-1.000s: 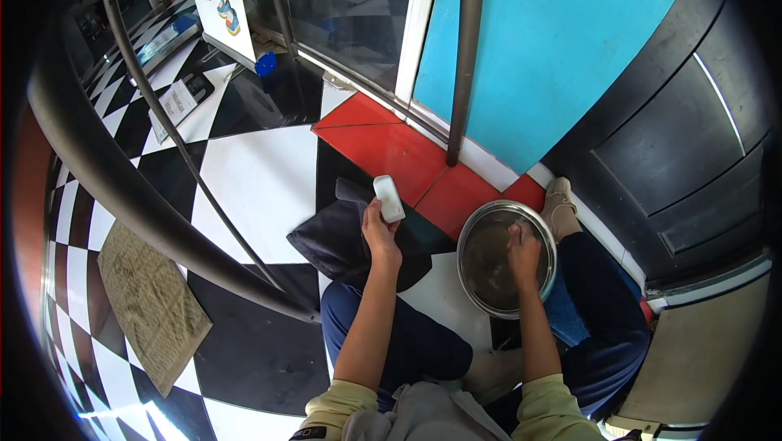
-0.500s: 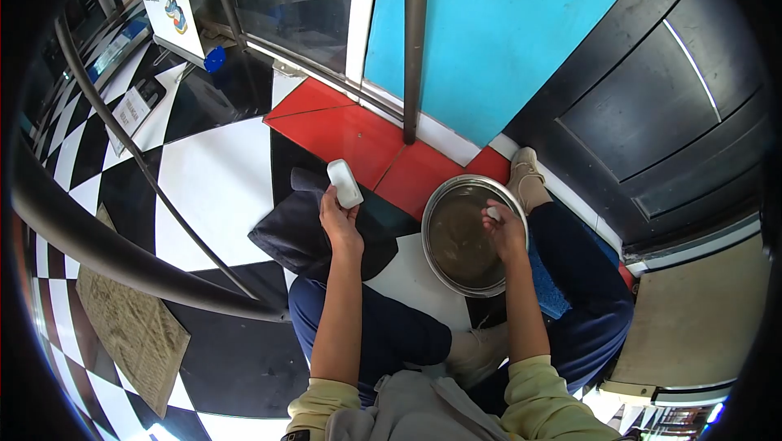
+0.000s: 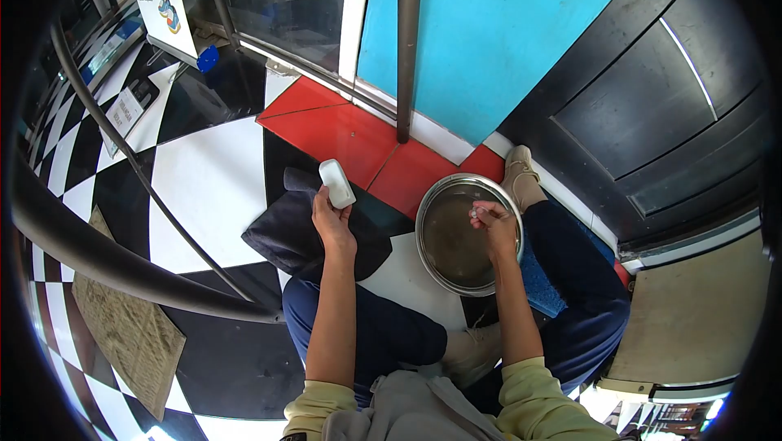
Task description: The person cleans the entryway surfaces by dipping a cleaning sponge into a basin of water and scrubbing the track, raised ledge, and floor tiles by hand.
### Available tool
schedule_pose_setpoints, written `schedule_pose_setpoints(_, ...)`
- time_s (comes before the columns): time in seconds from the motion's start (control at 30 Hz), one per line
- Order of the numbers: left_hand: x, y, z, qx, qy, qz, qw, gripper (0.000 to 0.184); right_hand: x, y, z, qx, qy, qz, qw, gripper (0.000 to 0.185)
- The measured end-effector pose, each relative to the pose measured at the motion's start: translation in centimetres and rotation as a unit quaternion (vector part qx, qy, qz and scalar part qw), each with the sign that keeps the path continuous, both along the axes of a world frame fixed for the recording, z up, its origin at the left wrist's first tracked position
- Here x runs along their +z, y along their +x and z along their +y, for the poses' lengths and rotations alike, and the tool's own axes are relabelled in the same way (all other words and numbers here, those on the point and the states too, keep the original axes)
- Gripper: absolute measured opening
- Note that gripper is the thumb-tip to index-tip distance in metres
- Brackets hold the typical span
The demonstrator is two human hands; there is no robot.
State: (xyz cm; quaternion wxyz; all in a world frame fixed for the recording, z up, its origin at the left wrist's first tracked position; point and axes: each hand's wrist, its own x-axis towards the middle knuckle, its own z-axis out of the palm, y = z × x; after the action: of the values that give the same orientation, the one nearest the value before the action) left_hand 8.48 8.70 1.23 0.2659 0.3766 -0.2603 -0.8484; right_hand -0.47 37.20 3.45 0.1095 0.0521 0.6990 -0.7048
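My left hand (image 3: 332,225) is closed around a white, rounded oblong case (image 3: 336,184), holding it upright above a dark cloth (image 3: 281,229) on the floor. My right hand (image 3: 495,228) hovers over a round metal basin (image 3: 421,239) that contains murky brownish water (image 3: 453,237). Its fingers are pinched on a small whitish piece (image 3: 474,213), mostly hidden by the fingertips, so its kind cannot be made out.
Red tiles (image 3: 346,133) border the black-and-white checkered floor. A dark door (image 3: 652,107) stands at the right, with a blue mat (image 3: 542,282) beside my leg. Metal tubing (image 3: 147,270) curves along the left, near a cardboard piece (image 3: 134,327).
My right hand has shifted slightly to the left over the basin, its fingers turned and pinched more inward. The left hand still holds the case; the whole view has shifted slightly.
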Motion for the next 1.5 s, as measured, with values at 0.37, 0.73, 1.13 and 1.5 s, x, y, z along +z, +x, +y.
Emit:
schedule_pose_setpoints(0.37,-0.2,-0.2,-0.1,-0.001,0.011,-0.011,1.0,0.038,-4.1,1.4,1.4,0.078,0.457,0.262,0.847,0.029)
schedule_pose_setpoints(0.73,-0.4,-0.3,-0.6,-0.001,0.032,-0.008,0.999,0.044,3.1,2.7,-6.0,0.057,0.377,0.234,0.894,0.016)
schedule_pose_setpoints(1.13,-0.7,-6.6,-10.6,-0.028,-0.042,0.045,0.998,0.05,-2.0,10.7,-17.0,0.248,0.221,0.285,0.899,0.018)
schedule_pose_setpoints(1.5,-7.5,-15.7,-21.0,-0.082,-0.468,-0.259,0.841,0.055,-6.9,10.7,-19.9,0.373,0.26,0.224,0.862,0.035)
